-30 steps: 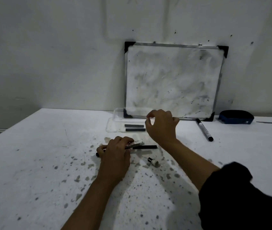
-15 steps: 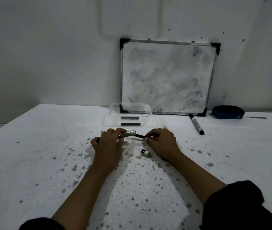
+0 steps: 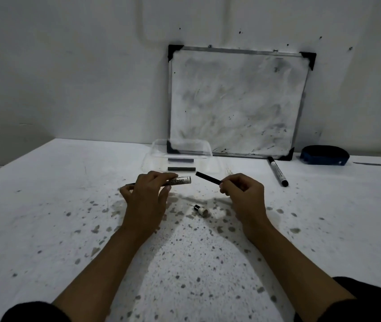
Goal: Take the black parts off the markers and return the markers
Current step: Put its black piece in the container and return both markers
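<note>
My left hand (image 3: pixel 146 196) grips a white marker barrel (image 3: pixel 181 180) held level above the table, its open end pointing right. My right hand (image 3: pixel 242 192) pinches a thin black stick (image 3: pixel 208 178), fully out of the barrel and a short gap to its right. A small white end cap (image 3: pixel 200 210) lies on the table between my hands. Two more black sticks (image 3: pixel 181 164) lie in a clear plastic tray (image 3: pixel 152 156) just beyond my hands. Another whole marker (image 3: pixel 277 171) lies at the right, in front of the whiteboard.
A smudged whiteboard (image 3: pixel 238 103) leans on the wall at the back. A dark blue eraser (image 3: pixel 324 155) sits at the far right beside it. The white table (image 3: pixel 68 217) is speckled with ink stains.
My right hand came back from the tray, gripped the black stick at the barrel's end and pulled it out to the right. Both hands have risen slightly.
</note>
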